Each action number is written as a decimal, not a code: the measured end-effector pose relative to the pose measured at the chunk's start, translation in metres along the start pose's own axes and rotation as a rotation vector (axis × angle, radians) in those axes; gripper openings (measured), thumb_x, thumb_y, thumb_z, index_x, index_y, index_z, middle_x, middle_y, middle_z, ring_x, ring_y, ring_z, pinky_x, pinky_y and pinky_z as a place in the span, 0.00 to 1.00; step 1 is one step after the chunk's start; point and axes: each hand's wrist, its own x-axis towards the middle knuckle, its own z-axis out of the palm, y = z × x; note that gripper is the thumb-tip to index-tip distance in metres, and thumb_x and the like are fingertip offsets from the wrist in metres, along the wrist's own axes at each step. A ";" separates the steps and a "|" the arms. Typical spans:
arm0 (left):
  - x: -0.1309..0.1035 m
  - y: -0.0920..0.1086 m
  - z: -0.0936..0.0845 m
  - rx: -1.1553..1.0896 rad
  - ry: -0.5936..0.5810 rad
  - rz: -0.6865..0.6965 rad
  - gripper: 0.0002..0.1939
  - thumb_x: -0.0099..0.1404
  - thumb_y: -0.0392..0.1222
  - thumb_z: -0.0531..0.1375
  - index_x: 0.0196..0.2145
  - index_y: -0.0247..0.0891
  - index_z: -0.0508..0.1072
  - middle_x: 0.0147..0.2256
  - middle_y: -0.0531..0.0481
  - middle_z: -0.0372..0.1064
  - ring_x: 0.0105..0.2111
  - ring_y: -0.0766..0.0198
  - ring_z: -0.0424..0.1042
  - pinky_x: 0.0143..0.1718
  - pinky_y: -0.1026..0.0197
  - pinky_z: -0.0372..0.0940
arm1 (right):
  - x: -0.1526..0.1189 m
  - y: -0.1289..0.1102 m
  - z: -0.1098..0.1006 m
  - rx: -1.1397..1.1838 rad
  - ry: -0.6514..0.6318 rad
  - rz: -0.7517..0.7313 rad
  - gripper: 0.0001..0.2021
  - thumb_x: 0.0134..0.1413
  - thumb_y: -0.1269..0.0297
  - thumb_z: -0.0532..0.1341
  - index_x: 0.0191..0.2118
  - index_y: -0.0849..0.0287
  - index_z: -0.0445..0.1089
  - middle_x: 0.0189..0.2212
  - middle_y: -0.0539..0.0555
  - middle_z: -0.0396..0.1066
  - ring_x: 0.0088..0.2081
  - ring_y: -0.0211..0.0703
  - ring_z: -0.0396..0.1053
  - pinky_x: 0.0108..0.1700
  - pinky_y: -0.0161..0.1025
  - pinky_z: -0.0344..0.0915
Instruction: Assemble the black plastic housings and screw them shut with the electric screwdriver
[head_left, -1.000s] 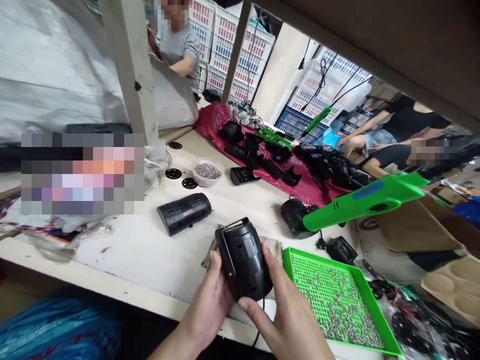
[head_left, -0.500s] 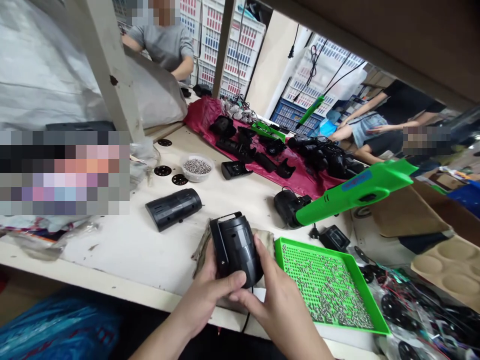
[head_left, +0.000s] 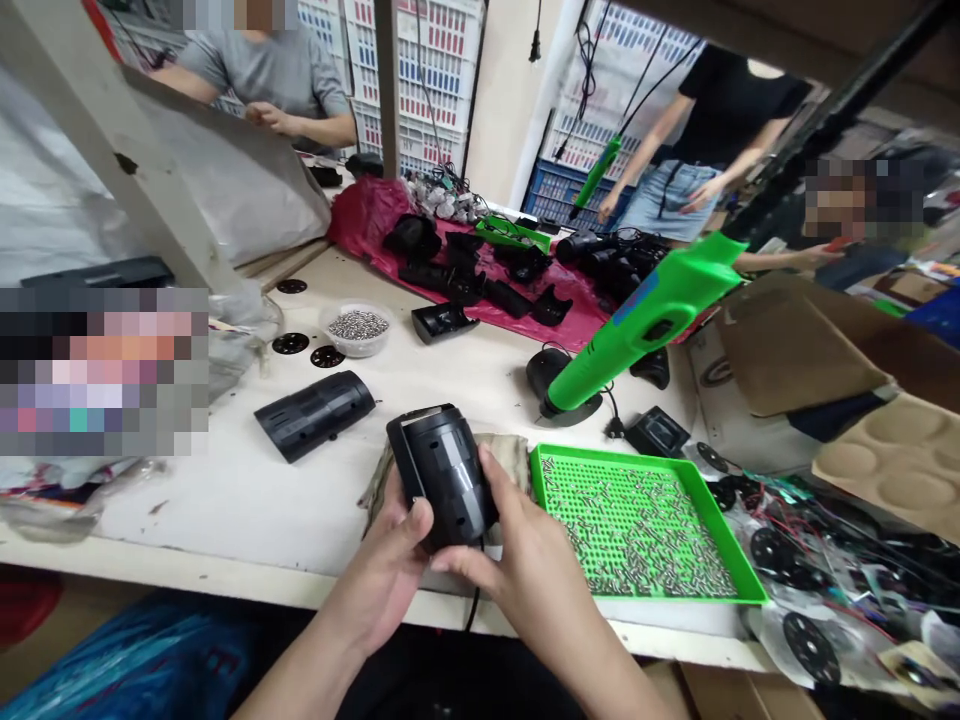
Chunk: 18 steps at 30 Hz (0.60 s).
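Between my two hands is a black rounded plastic housing with a bracket along its left side and a cable at its lower end. My left hand grips its left and lower side, thumb on the front. My right hand closes on its right side, fingers partly hidden behind it. Under the housing lies a folded cloth. To the right is a green tray with many small screws. A green electric screwdriver slants above the tray. Another black housing piece lies to the left.
A clear bowl of small metal parts and black discs sit farther back. Black parts cover a dark-red sheet. Wires and discs crowd the right, beside a cardboard box. A post rises at left. Several people are beyond.
The view has shifted, and the housing has turned slightly in my hands. My left thumb has moved up and left, away from the right thumb. The screwdriver hangs more steeply.
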 end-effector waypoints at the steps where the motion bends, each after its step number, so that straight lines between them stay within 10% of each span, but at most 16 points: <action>1: 0.000 0.001 0.001 0.009 0.002 0.004 0.41 0.53 0.58 0.68 0.62 0.52 0.60 0.56 0.46 0.68 0.58 0.47 0.63 0.47 0.55 0.68 | 0.001 0.000 0.000 0.003 0.003 0.001 0.50 0.47 0.38 0.64 0.66 0.71 0.53 0.53 0.73 0.71 0.47 0.64 0.76 0.42 0.50 0.77; 10: 0.001 0.006 0.019 0.179 0.245 0.017 0.43 0.50 0.47 0.72 0.61 0.49 0.62 0.54 0.46 0.71 0.55 0.50 0.68 0.52 0.55 0.66 | -0.004 -0.024 0.011 -0.059 0.069 0.031 0.43 0.56 0.44 0.60 0.65 0.77 0.52 0.55 0.80 0.66 0.47 0.65 0.76 0.41 0.52 0.77; 18: 0.016 0.013 0.003 0.117 0.356 -0.142 0.32 0.46 0.48 0.73 0.48 0.33 0.73 0.40 0.41 0.78 0.41 0.48 0.77 0.37 0.57 0.74 | -0.006 -0.017 0.002 0.232 0.071 0.089 0.44 0.51 0.46 0.65 0.65 0.71 0.52 0.57 0.72 0.67 0.55 0.59 0.70 0.53 0.51 0.72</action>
